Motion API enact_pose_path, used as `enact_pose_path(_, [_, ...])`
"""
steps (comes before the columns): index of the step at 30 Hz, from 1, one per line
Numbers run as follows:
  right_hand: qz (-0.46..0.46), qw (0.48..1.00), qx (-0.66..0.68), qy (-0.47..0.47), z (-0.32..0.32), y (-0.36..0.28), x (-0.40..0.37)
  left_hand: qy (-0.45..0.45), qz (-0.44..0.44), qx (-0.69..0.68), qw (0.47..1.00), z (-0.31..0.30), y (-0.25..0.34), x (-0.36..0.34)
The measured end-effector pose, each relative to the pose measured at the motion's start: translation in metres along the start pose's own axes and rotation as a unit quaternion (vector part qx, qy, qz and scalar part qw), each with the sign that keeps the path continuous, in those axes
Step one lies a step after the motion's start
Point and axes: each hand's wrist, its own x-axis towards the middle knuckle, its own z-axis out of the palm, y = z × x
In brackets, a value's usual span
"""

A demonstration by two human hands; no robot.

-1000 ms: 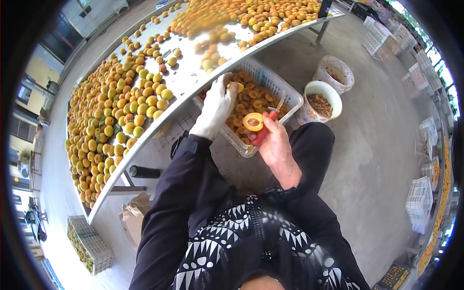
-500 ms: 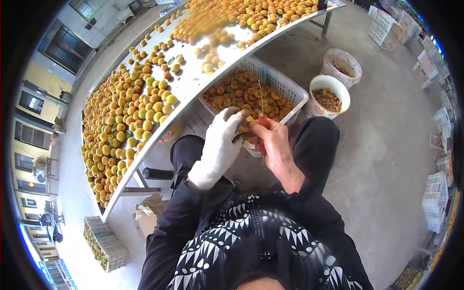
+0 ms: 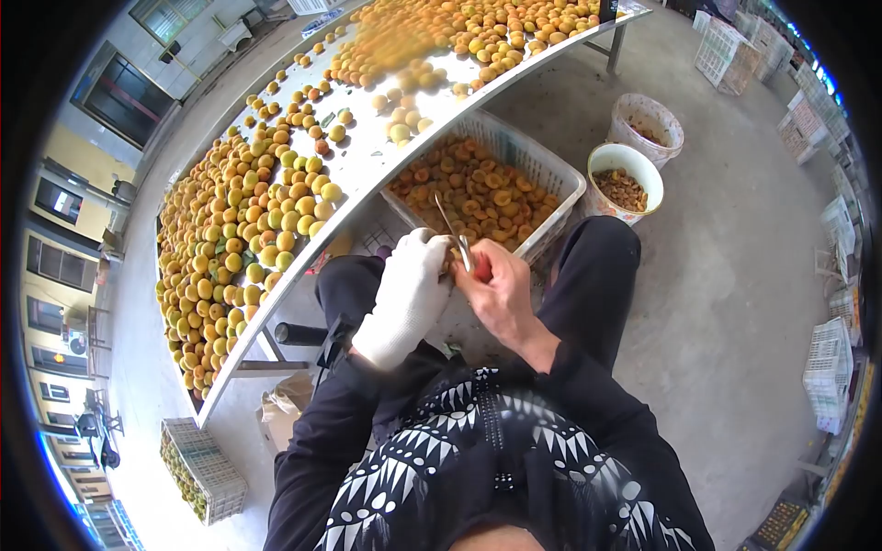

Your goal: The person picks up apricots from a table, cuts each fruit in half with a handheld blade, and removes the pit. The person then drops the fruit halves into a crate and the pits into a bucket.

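My left hand (image 3: 404,298), in a white knitted glove, is closed around an apricot (image 3: 452,258), most of which its fingers hide. My bare right hand (image 3: 505,298) grips a knife (image 3: 449,219) by its red handle. The thin blade points away from me, leaning left, and its base lies against or very near the fruit; exact contact cannot be made out. Both hands are close together above my lap, just in front of a white plastic crate (image 3: 571,182) of halved apricots (image 3: 491,188).
A metal-topped table (image 3: 356,170) piled with whole apricots (image 3: 230,220) slants across the left and overhangs the crate. Two buckets stand right of the crate; the nearer bucket (image 3: 608,208) holds brownish pits (image 3: 621,189). Another crate (image 3: 220,473) sits on the floor at lower left.
My right hand has shifted slightly left, closer to the gloved hand. The knife blade has swung from nearly upright to leaning left across the fruit.
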Motion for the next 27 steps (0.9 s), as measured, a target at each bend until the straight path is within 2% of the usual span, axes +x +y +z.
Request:
enact_pose_path(1, [0.000, 1.000, -0.005, 0.000, 0.000, -0.005, -0.003, -0.001, -0.006, -0.012, 1.000, -0.004, -0.006, -0.001])
enact_pose_path(3, [0.041, 0.988, 0.147, -0.026, -0.005, -0.013, -0.011, 0.018, -0.026, -0.038, 0.999, -0.014, -0.026, -0.005])
enact_pose_path(4, [0.076, 0.988, 0.065, -0.118, -0.021, -0.016, -0.012, 0.008, -0.050, -0.072, 0.996, -0.023, -0.032, -0.008])
enact_pose_path(5, [0.126, 0.978, 0.043, -0.158, -0.024, -0.003, -0.015, -0.003, -0.073, -0.105, 0.992, -0.031, -0.037, -0.012])
enact_pose_path(7, [0.276, 0.944, 0.153, -0.096, -0.017, 0.025, -0.025, -0.023, -0.091, -0.141, 0.986, -0.037, -0.047, -0.021])
enact_pose_path(8, [0.318, 0.931, 0.149, -0.101, -0.020, 0.012, -0.020, -0.027, -0.082, -0.188, 0.978, -0.038, -0.046, -0.025])
enact_pose_path(9, [0.319, 0.931, 0.143, -0.103, -0.021, 0.004, -0.014, -0.031, -0.074, -0.236, 0.969, -0.040, -0.044, -0.027])
enact_pose_path(10, [0.355, 0.899, 0.228, -0.121, -0.019, -0.003, -0.009, -0.072, -0.098, -0.259, 0.958, -0.043, -0.041, -0.028])
enact_pose_path(11, [0.388, 0.857, 0.312, -0.136, -0.015, -0.006, -0.007, -0.072, -0.101, -0.263, 0.957, -0.045, -0.037, -0.028])
enact_pose_path(12, [0.389, 0.857, 0.310, -0.136, -0.009, -0.005, -0.008, -0.080, -0.028, -0.226, 0.970, -0.046, -0.031, -0.026])
enact_pose_path(13, [0.395, 0.828, 0.376, -0.127, -0.001, -0.002, -0.008, -0.088, 0.046, -0.186, 0.978, -0.047, -0.026, -0.023])
enact_pose_path(14, [0.399, 0.795, 0.441, -0.118, 0.004, 0.001, -0.007, -0.106, 0.021, -0.198, 0.974, -0.047, -0.020, -0.023])
enact_pose_path(15, [0.399, 0.796, 0.440, -0.118, 0.006, 0.003, -0.006, -0.095, 0.028, -0.195, 0.976, -0.041, -0.023, -0.024])
enact_pose_path(18, [0.408, 0.776, 0.477, -0.062, 0.011, 0.006, -0.007, -0.093, -0.022, -0.245, 0.965, -0.032, -0.027, -0.025])
enact_pose_path(20, [0.407, 0.779, 0.474, -0.052, 0.013, -0.003, -0.002, -0.064, -0.088, -0.318, 0.942, -0.030, -0.020, -0.024])
enact_pose_path(21, [0.401, 0.784, 0.472, -0.038, 0.015, -0.006, 0.000, -0.061, -0.094, -0.316, 0.942, -0.027, -0.020, -0.024])
enact_pose_path(23, [0.396, 0.785, 0.474, -0.045, 0.020, -0.005, 0.002, -0.025, -0.116, -0.396, 0.911, -0.021, -0.020, -0.027])
enact_pose_path(25, [0.381, 0.789, 0.480, -0.036, 0.023, -0.016, 0.008, -0.008, -0.114, -0.373, 0.921, -0.020, -0.023, -0.028])
enact_pose_path(27, [0.391, 0.777, 0.491, -0.054, 0.022, -0.017, 0.011, 0.028, -0.058, -0.328, 0.943, -0.015, -0.030, -0.029])
